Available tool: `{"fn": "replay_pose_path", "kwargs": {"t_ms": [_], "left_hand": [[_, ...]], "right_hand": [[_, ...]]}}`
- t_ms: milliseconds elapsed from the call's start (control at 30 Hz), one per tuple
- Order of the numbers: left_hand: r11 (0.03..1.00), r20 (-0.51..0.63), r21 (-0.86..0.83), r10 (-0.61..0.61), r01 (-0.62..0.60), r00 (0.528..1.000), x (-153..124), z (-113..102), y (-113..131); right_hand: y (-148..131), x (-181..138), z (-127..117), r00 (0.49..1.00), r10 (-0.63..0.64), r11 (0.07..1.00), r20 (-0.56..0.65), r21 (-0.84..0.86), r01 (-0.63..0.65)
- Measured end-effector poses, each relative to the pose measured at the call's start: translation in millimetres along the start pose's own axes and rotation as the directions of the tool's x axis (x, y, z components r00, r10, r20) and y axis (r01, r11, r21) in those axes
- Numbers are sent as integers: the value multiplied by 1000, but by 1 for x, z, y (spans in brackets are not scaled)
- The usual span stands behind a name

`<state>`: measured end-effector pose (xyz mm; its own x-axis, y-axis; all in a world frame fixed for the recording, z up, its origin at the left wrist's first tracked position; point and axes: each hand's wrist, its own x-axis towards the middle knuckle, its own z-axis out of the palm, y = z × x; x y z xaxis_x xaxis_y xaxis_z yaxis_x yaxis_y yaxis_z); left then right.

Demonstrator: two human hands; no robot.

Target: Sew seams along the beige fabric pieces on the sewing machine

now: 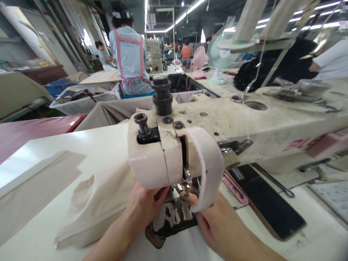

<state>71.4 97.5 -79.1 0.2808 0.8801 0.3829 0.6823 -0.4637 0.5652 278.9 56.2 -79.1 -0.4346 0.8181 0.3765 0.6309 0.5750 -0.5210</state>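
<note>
A worn cream sewing machine (pixel 244 127) fills the middle of the view, its head end toward me. My left hand (pixel 144 206) reaches under the machine head, fingers curled toward the needle area (pixel 185 186) and mostly hidden. My right hand (pixel 209 221) comes in from the right, fingertips pinched near the presser foot; whether anything is in them cannot be made out. Beige fabric (pixel 95 206) lies under and left of the left hand. A dark worn plate (pixel 174 217) sits below the needle.
A phone (pixel 269 203) and pink snips (pixel 235 188) lie right of the needle. Folded beige cloth (pixel 35 185) rests at the left. A person in a blue shirt with pink apron straps (pixel 130 54) stands ahead. Fans (pixel 220 58) and thread cones (pixel 250 18) stand behind.
</note>
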Motion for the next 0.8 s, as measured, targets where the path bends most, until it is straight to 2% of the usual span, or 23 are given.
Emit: {"fn": "replay_pose_path", "kwargs": {"t_ms": [300,433,567,800], "left_hand": [[995,-13,62,83,-82,996,1,4,-15],[995,-28,56,84,-83,996,0,3,-14],[994,7,42,100,-100,995,1,-1,-12],[997,8,73,18,-19,1000,2,6,-10]], "right_hand": [[-3,1,1,1000,-31,999,0,-16,31],[-4,0,1,999,-39,999,-2,-14,39],[-5,0,0,1000,-13,1000,19,7,13],[-8,-1,-1,997,36,999,69,-41,-33]]}}
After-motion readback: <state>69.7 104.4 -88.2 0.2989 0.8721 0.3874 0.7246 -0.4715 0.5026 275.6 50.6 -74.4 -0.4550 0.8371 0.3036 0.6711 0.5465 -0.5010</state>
